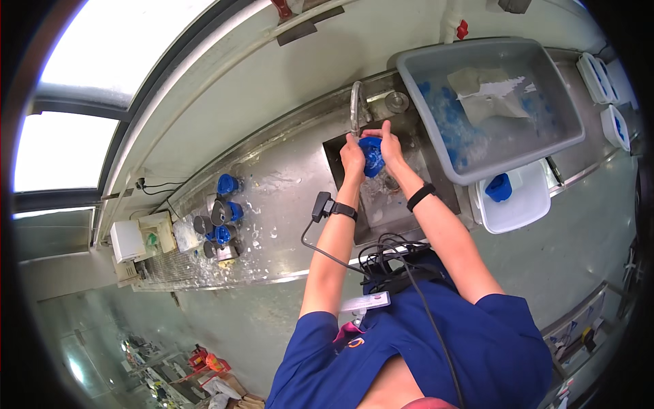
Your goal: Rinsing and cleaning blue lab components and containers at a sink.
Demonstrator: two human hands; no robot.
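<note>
Over the steel sink (381, 225), both my hands are closed around a blue cup-shaped piece (372, 157) with an uneven surface. My left hand (351, 160) grips its left side, just below the curved metal faucet (355, 102). On the opposite side, my right hand (392, 150) holds it with the fingers reaching over the far edge. Parts of the piece are hidden by the fingers. Whether water is running onto it I cannot tell.
A large grey tub (538, 153) of water with blue bits and a pale sheet stands right of the sink. Before it, a white tub (538, 204) contains a blue piece (499, 187). Metal cylinders (220, 213) and several blue pieces (227, 183) stand on the left counter.
</note>
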